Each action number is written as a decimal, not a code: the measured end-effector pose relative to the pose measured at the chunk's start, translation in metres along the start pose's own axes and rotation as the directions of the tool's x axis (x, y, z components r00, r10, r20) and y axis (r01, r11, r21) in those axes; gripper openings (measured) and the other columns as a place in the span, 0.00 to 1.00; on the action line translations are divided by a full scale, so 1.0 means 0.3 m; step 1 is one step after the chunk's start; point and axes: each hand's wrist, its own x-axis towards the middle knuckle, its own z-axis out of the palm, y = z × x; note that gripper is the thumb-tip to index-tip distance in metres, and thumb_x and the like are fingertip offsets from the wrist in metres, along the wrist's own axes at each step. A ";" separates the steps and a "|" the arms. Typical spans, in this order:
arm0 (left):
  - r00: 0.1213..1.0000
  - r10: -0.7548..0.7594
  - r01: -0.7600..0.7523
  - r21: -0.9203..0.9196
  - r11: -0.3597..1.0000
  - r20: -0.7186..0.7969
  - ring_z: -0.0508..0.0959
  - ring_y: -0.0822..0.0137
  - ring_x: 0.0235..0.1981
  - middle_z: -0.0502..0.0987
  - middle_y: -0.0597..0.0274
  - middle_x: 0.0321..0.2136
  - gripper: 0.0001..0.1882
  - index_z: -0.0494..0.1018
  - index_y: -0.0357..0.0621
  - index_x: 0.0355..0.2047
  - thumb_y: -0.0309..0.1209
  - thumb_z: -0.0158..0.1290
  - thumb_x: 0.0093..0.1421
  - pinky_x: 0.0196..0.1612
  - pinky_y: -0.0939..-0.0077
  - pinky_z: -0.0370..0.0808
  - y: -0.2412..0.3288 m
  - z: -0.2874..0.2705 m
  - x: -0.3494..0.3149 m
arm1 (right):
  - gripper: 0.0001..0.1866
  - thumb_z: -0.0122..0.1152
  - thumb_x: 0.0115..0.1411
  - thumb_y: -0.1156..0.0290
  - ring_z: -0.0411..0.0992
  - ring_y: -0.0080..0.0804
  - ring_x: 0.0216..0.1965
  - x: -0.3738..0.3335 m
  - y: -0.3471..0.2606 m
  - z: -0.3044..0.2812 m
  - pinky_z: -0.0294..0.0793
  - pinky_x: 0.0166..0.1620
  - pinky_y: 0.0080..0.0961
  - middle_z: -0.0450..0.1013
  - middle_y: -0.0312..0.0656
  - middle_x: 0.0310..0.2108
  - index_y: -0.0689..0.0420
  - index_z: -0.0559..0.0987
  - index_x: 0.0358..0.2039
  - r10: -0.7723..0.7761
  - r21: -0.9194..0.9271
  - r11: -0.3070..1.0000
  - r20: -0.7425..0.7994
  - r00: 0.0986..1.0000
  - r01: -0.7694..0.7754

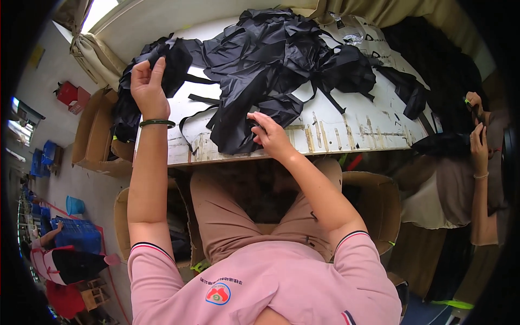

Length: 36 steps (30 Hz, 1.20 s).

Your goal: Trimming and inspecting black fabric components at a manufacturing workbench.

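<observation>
A large heap of thin black fabric (265,54) with narrow straps lies crumpled across the white table (325,130). At its left end, a black fabric bundle (176,59) spills over the table's edge. My left hand (150,89) is raised at that bundle, its fingers curled and the thumb up, closed on a fold of the black fabric. Close to the front edge, my right hand (271,135) rests by the near flap of the heap. Its fingers are bent together around something small and dark, mostly hidden by the hand and the cloth behind.
An open cardboard box (95,132) stands left of the table, and another cardboard box (374,200) is by my right knee. Printed white sheeting (357,38) lies at the back. At the right, a co-worker's hands (476,132) handle dark cloth. Loose straps trail near the table's front edge.
</observation>
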 end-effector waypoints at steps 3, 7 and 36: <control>0.963 0.221 -0.207 -0.103 0.973 0.156 0.72 0.79 0.38 0.75 0.65 0.41 0.07 0.69 0.41 0.34 0.19 0.56 0.59 0.45 0.85 0.68 0.241 0.101 -0.006 | 0.14 0.52 0.65 0.75 0.72 0.18 0.28 0.094 0.115 -0.064 0.73 0.33 0.15 0.75 0.34 0.40 0.57 0.75 0.50 0.075 -0.079 0.994 -0.086 0.994 -0.081; 0.892 0.160 -0.037 -0.283 0.958 0.424 0.72 0.71 0.44 0.69 0.54 0.53 0.08 0.67 0.42 0.31 0.17 0.54 0.55 0.50 0.77 0.67 0.389 0.059 -0.122 | 0.12 0.51 0.67 0.66 0.63 0.14 0.13 0.042 -0.211 -0.080 0.60 0.15 0.12 0.77 0.41 0.33 0.59 0.75 0.44 0.099 0.383 0.924 -0.205 0.974 -0.014; 0.744 -0.428 0.668 -0.596 0.446 0.513 0.75 0.63 0.47 0.71 0.46 0.52 0.03 0.65 0.45 0.38 0.29 0.44 0.67 0.54 0.67 0.69 0.300 0.135 -0.587 | 0.03 0.60 0.57 0.83 0.63 0.13 0.25 -0.469 -0.324 -0.232 0.63 0.29 0.14 0.70 0.29 0.24 0.62 0.75 0.29 0.138 0.069 0.988 0.036 0.990 -0.141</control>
